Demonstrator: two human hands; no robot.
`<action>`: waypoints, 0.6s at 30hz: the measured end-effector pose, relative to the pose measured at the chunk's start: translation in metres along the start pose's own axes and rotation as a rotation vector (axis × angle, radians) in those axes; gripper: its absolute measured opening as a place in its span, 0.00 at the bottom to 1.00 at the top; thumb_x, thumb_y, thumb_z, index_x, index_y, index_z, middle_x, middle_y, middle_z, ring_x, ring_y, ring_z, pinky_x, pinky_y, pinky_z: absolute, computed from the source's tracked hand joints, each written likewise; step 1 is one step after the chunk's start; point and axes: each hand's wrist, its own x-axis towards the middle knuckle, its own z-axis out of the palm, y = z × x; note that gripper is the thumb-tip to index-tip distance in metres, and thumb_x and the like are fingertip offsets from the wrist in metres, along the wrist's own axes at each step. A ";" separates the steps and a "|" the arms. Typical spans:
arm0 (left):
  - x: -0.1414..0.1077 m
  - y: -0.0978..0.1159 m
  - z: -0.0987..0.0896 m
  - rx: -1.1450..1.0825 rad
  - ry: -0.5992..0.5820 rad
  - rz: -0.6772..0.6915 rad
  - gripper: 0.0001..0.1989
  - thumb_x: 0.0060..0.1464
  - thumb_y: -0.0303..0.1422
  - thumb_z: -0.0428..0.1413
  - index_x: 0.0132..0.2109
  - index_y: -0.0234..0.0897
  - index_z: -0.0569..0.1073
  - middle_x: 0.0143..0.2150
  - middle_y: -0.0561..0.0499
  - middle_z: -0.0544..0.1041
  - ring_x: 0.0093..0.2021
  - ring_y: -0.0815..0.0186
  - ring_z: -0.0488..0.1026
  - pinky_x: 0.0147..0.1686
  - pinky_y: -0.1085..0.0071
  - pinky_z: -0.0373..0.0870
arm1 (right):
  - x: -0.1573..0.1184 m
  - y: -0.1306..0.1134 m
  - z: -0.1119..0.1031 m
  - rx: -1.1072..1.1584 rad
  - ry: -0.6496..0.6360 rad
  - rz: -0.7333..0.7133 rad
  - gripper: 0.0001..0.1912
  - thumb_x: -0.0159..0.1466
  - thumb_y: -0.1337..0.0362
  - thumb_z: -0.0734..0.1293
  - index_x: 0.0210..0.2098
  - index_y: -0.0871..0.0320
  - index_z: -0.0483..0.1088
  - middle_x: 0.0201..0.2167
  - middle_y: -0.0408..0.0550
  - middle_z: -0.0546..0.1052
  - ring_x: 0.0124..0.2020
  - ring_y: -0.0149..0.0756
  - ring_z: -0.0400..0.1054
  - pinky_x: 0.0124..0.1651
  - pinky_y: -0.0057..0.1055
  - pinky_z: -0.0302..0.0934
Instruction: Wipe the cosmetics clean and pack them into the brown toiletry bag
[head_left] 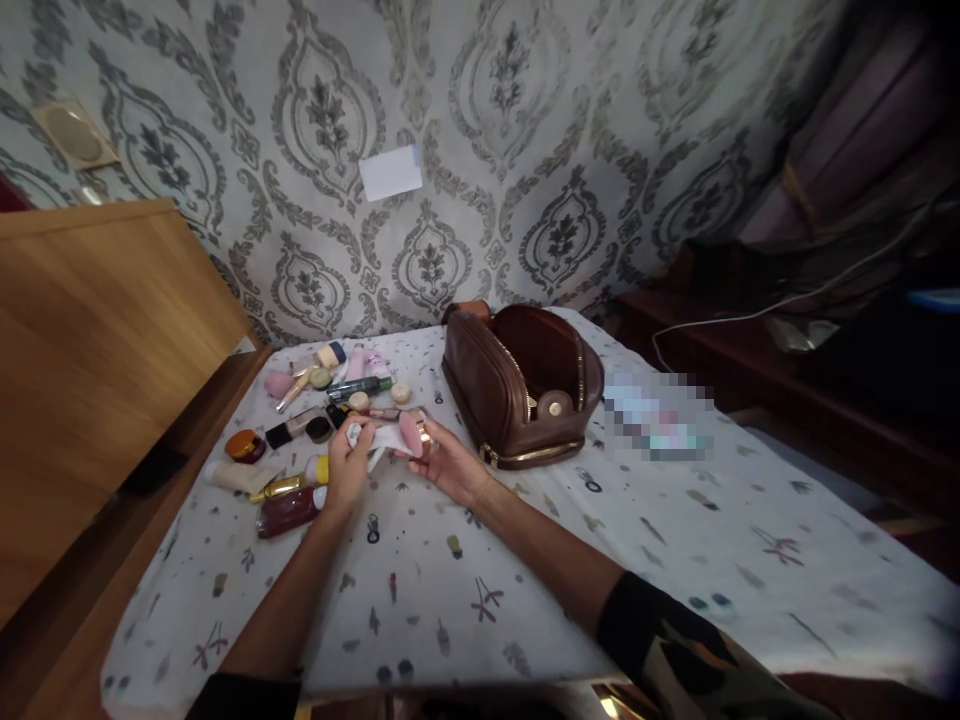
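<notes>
A sleeve (630, 625) behind it, the right hand (459, 470) grips a pink item (410, 436), apparently steadied by the white piece (385, 437) the left hand (348, 468) pinches.

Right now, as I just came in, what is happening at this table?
A person works with both hands at the table. The left hand holds a white item, and the right hand holds a pink item close against it; I cannot tell exactly what they are. Small bottles and jars lie to the left. The brown bag stands open behind the right hand.
</notes>
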 end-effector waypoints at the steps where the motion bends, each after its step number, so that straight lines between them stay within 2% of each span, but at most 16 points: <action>1: -0.001 0.003 0.000 -0.033 0.024 0.002 0.11 0.54 0.42 0.58 0.32 0.40 0.73 0.28 0.54 0.72 0.31 0.65 0.68 0.34 0.72 0.63 | 0.001 0.001 0.000 -0.002 0.008 -0.017 0.21 0.52 0.54 0.77 0.40 0.53 0.68 0.36 0.41 0.79 0.35 0.34 0.76 0.32 0.25 0.66; 4: -0.006 0.012 0.001 -0.072 0.009 0.056 0.10 0.57 0.42 0.57 0.38 0.41 0.75 0.37 0.52 0.77 0.39 0.62 0.72 0.42 0.70 0.67 | 0.005 0.005 -0.002 -0.015 0.046 -0.072 0.24 0.48 0.59 0.79 0.39 0.53 0.66 0.35 0.41 0.78 0.34 0.32 0.75 0.31 0.24 0.66; 8: -0.015 0.017 0.008 0.059 -0.257 0.242 0.14 0.61 0.41 0.53 0.49 0.43 0.77 0.53 0.47 0.76 0.55 0.56 0.70 0.58 0.61 0.62 | 0.006 0.008 -0.002 -0.082 0.047 -0.141 0.26 0.47 0.61 0.80 0.42 0.54 0.68 0.34 0.39 0.75 0.32 0.28 0.72 0.37 0.28 0.69; 11: -0.016 0.015 0.012 0.193 -0.393 0.384 0.16 0.63 0.39 0.51 0.54 0.43 0.76 0.58 0.45 0.74 0.62 0.56 0.66 0.64 0.56 0.56 | 0.005 0.009 0.000 -0.142 0.009 -0.171 0.26 0.46 0.62 0.80 0.43 0.55 0.70 0.37 0.40 0.74 0.36 0.29 0.71 0.38 0.27 0.69; 14: -0.014 0.014 0.011 0.218 -0.403 0.386 0.17 0.65 0.40 0.48 0.54 0.42 0.76 0.58 0.44 0.74 0.61 0.57 0.67 0.63 0.57 0.57 | 0.003 0.008 0.002 -0.210 -0.025 -0.166 0.25 0.48 0.63 0.79 0.44 0.55 0.72 0.38 0.42 0.74 0.38 0.30 0.71 0.38 0.26 0.68; 18: -0.010 0.013 0.006 0.123 -0.312 0.248 0.18 0.63 0.45 0.49 0.47 0.41 0.79 0.51 0.45 0.78 0.56 0.56 0.70 0.60 0.61 0.60 | 0.001 0.009 0.005 -0.279 -0.047 -0.136 0.28 0.46 0.65 0.79 0.46 0.55 0.72 0.44 0.44 0.74 0.40 0.31 0.70 0.36 0.25 0.69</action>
